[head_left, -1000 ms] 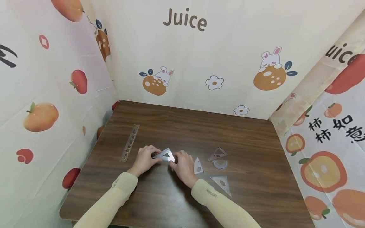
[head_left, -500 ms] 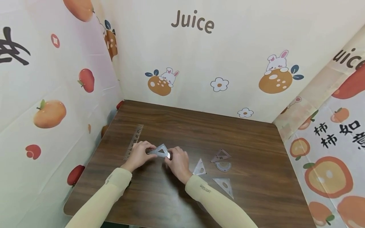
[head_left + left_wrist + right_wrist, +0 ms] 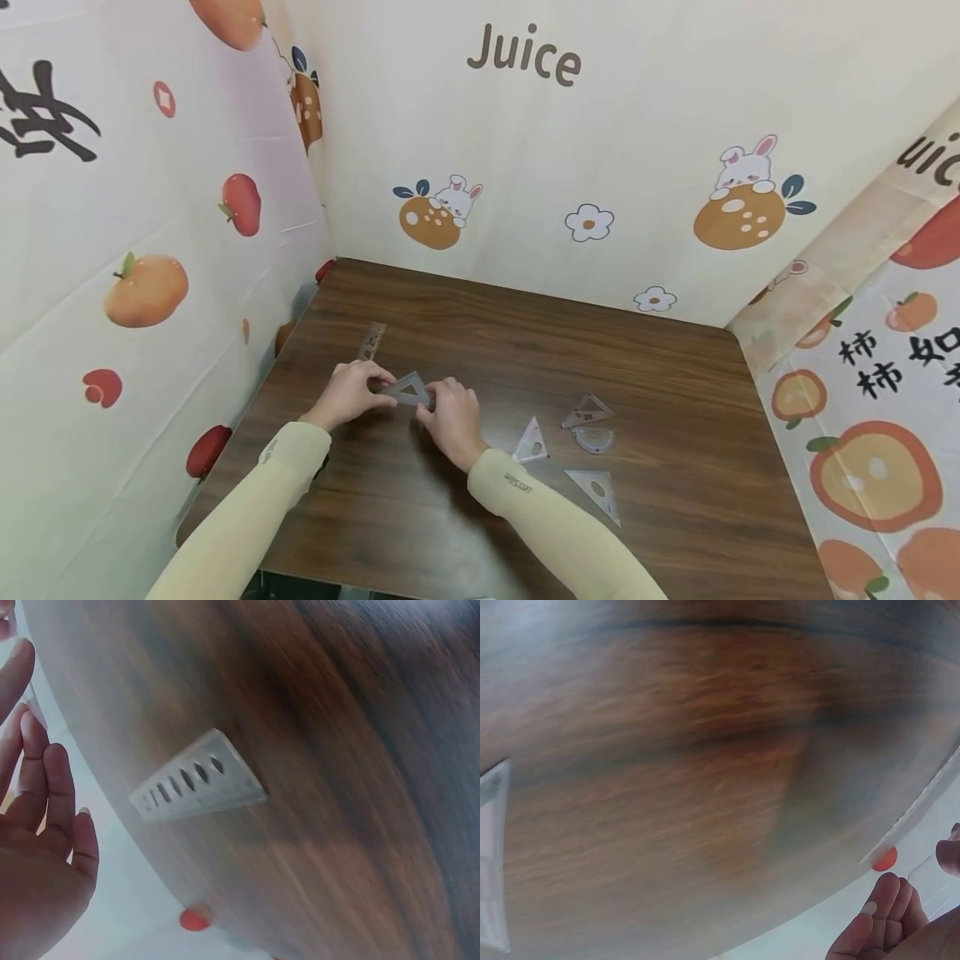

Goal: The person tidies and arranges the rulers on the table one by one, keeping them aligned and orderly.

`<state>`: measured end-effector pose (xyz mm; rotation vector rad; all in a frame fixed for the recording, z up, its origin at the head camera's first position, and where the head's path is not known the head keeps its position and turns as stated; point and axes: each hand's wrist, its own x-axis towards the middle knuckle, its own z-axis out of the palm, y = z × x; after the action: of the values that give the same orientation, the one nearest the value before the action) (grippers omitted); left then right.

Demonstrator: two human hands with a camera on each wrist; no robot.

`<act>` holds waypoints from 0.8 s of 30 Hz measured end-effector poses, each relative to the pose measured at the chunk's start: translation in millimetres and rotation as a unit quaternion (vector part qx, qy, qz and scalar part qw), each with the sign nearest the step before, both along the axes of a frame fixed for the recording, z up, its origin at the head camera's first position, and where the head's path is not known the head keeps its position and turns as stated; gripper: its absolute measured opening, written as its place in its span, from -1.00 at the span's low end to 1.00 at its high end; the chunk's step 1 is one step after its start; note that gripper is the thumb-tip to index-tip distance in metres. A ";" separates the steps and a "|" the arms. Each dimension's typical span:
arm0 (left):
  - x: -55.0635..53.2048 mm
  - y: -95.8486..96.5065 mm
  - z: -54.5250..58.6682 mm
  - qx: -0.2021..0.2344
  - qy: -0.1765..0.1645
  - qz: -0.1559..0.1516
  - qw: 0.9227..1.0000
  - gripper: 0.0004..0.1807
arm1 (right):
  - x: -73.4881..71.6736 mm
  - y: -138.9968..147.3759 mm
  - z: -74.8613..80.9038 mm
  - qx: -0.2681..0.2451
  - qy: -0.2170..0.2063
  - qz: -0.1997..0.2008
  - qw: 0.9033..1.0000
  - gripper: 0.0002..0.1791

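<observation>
A clear triangular set square (image 3: 408, 389) is held above the table between both hands. My left hand (image 3: 348, 393) pinches its left corner between thumb and fingers. On the other side my right hand (image 3: 453, 419) grips its right edge. Behind the left hand lies a clear ruler (image 3: 372, 340) with cut-out shapes, its lower part covered in the head view. The left wrist view shows this ruler (image 3: 199, 780) flat on the wood. In the right wrist view, a clear sheet-like part of the set square (image 3: 928, 879) shows at the right hand's fingers (image 3: 885, 896).
Right of the hands lie a narrow set square (image 3: 532, 442), a purplish set square (image 3: 587, 412), a clear protractor (image 3: 594, 440) and a larger set square (image 3: 597, 493). The brown table (image 3: 675, 375) meets printed curtains at the back and sides.
Both hands have moved left with the set square, toward the ruler. The left hand now covers the ruler's lower part. The head view has shifted slightly.
</observation>
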<state>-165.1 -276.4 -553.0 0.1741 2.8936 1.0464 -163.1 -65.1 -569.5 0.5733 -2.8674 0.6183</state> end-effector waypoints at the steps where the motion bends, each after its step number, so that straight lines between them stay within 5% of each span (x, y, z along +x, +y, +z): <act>1: -0.6 -2.3 -0.4 -0.001 -0.004 0.002 1.000 -0.69 | -0.3 -2.6 -0.3 0.002 -0.005 0.000 1.000 -0.69; 24: -7.6 -23.2 -25.2 -0.049 -0.052 -0.019 0.997 -0.71 | 3.7 -25.0 -21.3 0.029 -0.058 0.001 0.998 -0.68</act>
<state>-172.7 -299.7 -578.1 0.1640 2.8270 0.8783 -159.4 -90.0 -590.8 0.5668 -3.0016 0.5884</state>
